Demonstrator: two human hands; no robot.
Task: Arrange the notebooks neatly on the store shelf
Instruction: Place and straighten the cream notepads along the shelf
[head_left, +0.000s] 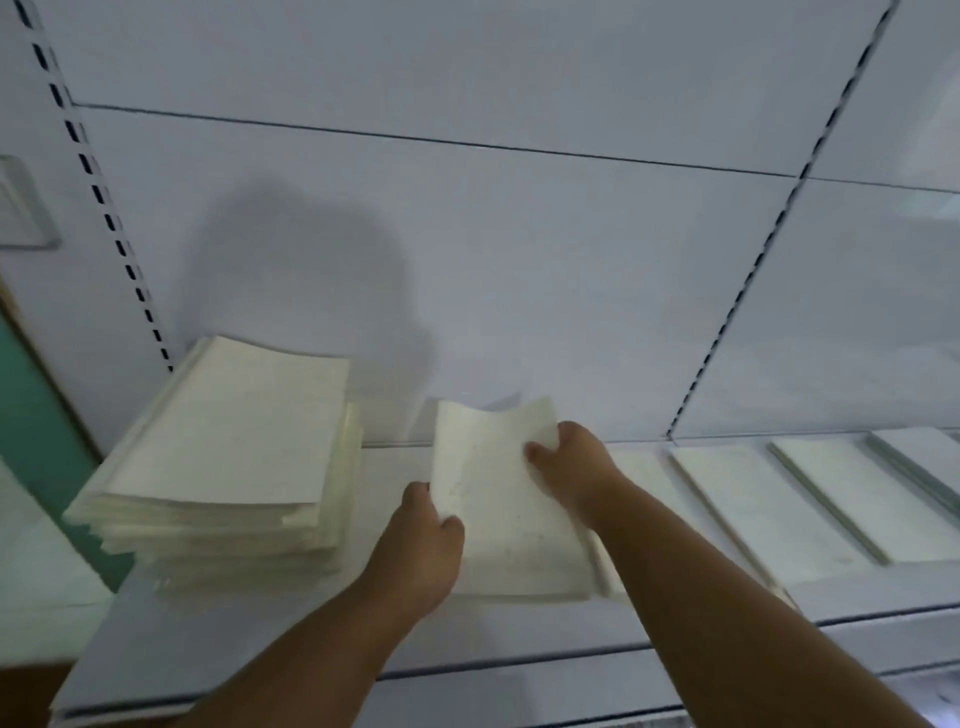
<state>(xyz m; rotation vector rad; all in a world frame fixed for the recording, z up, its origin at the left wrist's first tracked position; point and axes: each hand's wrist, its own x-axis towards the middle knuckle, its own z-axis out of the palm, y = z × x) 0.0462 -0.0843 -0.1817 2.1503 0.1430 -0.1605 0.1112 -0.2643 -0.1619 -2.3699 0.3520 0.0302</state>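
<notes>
Shelf (519, 631): notebook (498, 499) between both hands.

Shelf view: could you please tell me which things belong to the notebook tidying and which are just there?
Part of the job:
notebook held by both hands
tall stack
flat notebooks laid out on the right
shelf

Just there:
slotted uprights
green panel

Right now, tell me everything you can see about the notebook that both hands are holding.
The notebook is pale cream, thin and soft-covered, apparently paper, with faint specks on its cover. It lies roughly flat, near end on the white shelf, far edge curling upward. The left hand grips its near left edge; the right hand pinches its far right edge. It sits between the tall stack and the flat row of notebooks. Blur hides finer detail.
</notes>
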